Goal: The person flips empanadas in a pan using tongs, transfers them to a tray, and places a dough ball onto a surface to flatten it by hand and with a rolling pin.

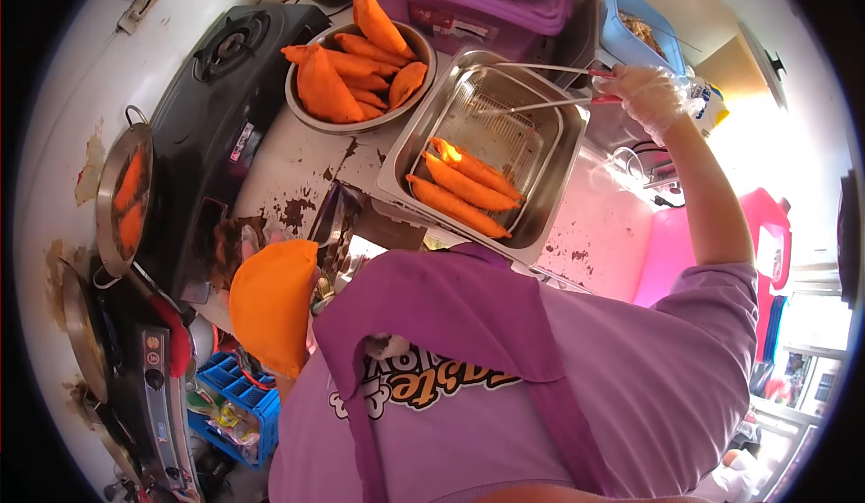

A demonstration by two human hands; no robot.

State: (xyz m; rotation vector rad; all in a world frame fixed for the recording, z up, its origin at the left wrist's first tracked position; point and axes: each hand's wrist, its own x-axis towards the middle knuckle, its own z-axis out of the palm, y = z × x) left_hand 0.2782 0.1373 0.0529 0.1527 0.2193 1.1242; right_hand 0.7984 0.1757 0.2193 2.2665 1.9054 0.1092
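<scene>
My right hand (651, 96), in a thin clear glove, grips metal tongs (541, 87) whose tips reach over a steel tray (410, 147) with a wire rack. Three fried orange empanadas (461, 188) lie in the near end of that tray. My left hand (312, 299) is mostly hidden under a flat, pale orange uncooked empanada (272, 303) that it holds up close to my chest. To the far left, a frying pan (106, 199) holds two empanadas in oil.
A metal bowl (306, 111) piled with fried empanadas sits beside the tray. A black gas stove (225, 98) is at the left, a second stove (155, 386) below it. A purple box (468, 12), a blue container (631, 30), a pink jug (766, 233) and a blue crate (236, 397) surround the stained counter.
</scene>
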